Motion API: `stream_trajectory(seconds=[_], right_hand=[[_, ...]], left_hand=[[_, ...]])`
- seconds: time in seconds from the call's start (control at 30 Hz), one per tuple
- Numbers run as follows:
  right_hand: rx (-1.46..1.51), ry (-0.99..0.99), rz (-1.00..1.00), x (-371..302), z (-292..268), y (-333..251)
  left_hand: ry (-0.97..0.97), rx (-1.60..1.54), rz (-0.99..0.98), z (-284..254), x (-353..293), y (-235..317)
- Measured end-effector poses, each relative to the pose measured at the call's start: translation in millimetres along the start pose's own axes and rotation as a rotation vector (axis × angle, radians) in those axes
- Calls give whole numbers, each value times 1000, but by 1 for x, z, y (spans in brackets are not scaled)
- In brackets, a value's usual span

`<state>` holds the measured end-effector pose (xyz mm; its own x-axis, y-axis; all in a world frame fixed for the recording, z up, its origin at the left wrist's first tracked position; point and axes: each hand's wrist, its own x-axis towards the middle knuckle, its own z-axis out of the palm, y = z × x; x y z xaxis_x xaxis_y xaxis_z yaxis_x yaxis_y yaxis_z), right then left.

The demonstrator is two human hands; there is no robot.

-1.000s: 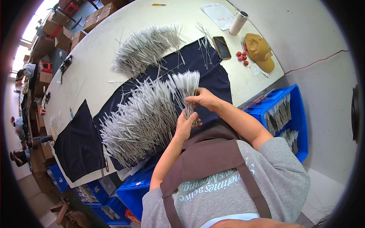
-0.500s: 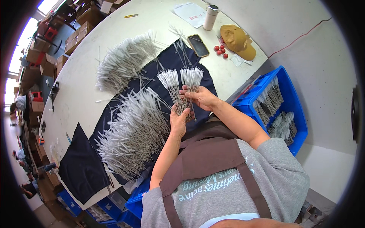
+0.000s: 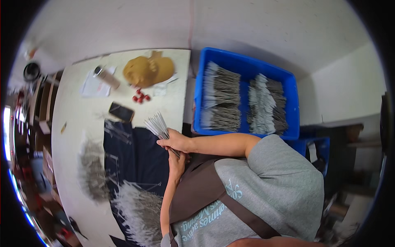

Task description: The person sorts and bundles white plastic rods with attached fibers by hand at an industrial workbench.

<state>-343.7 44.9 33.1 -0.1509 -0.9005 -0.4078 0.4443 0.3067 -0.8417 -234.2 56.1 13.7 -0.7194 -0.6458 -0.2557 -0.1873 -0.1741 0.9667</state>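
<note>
A bundle of thin wire brushes (image 3: 156, 124) with white bristle heads points up and away from me, over the near edge of the table. My right hand (image 3: 178, 141) is closed round the wire stems just below the bristles. Lower down, my left hand (image 3: 177, 163) wraps the stem ends, some of its fingers hidden behind the bundle. To the left, one heap of brushes (image 3: 138, 212) lies on dark blue cloth (image 3: 152, 154). Farther left a second heap (image 3: 92, 171) is blurred.
Right of the table stands a blue bin (image 3: 290, 82) with brushes laid in rows. On the table (image 3: 76, 111) are a phone (image 3: 121, 111), red fruits (image 3: 141, 96), a tan cap (image 3: 150, 71), a bottle (image 3: 107, 77) and paper (image 3: 89, 87). Another blue container (image 3: 323, 152) sits beyond the bin.
The view has swung right, bringing the blue bin fully into sight. The brushes, earlier fanned in two bunches, are now gathered into one bundle between my hands.
</note>
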Motion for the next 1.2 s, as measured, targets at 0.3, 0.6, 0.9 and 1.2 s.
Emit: stream_trajectory(seconds=[0.3,0.6,0.9,1.2], right_hand=[[-609,397,-284,-60,-220,-87],[-1449,418,-154,-25,-250,32],[-1428,354,-261,-25,-258,33],[-1328,390,-733,62,-87,-68]], left_hand=[[-152,-99,-115,47,71,30],[236,-43,-325,-4,49,-24],[327,1231,-347,-133,-72,-114],[165,1322,-339,-196,-193,-147]])
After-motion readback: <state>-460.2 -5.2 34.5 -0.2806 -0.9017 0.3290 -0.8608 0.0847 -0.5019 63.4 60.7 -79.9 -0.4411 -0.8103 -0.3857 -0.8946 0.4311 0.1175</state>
